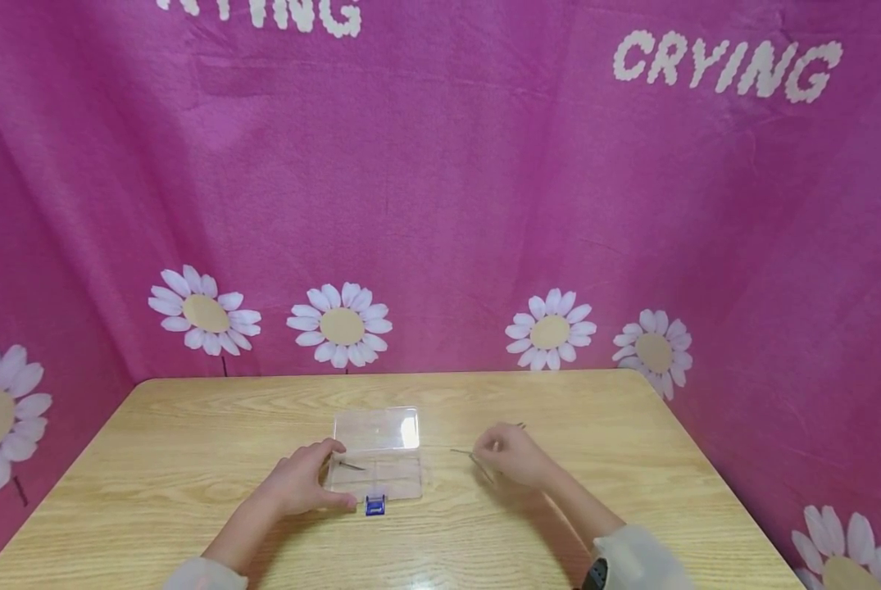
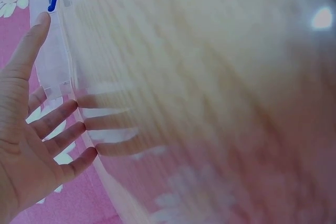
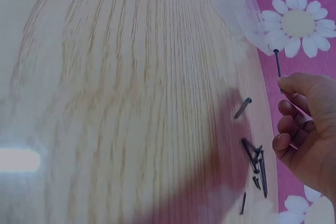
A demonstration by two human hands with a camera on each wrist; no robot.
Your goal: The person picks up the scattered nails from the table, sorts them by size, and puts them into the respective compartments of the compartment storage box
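Note:
A clear plastic box [image 1: 398, 489] with its lid [image 1: 370, 432] raised lies on the table, a blue clasp [image 1: 375, 505] at its front edge. My left hand [image 1: 303, 482] holds the box's left side, thumb by the clasp and fingers spread at the far corner. A dark nail [image 1: 351, 466] lies inside the box. To the right of it, my right hand [image 1: 511, 456] pinches a thin dark nail [image 3: 279, 69] between thumb and index finger, its head pointing out. Beneath that hand, several loose nails [image 3: 262, 174] are scattered on the table.
The wood-grain table [image 1: 580, 410] meets a pink cloth backdrop [image 1: 455, 205] printed with daisies at its back and sides. Light glares off the raised lid.

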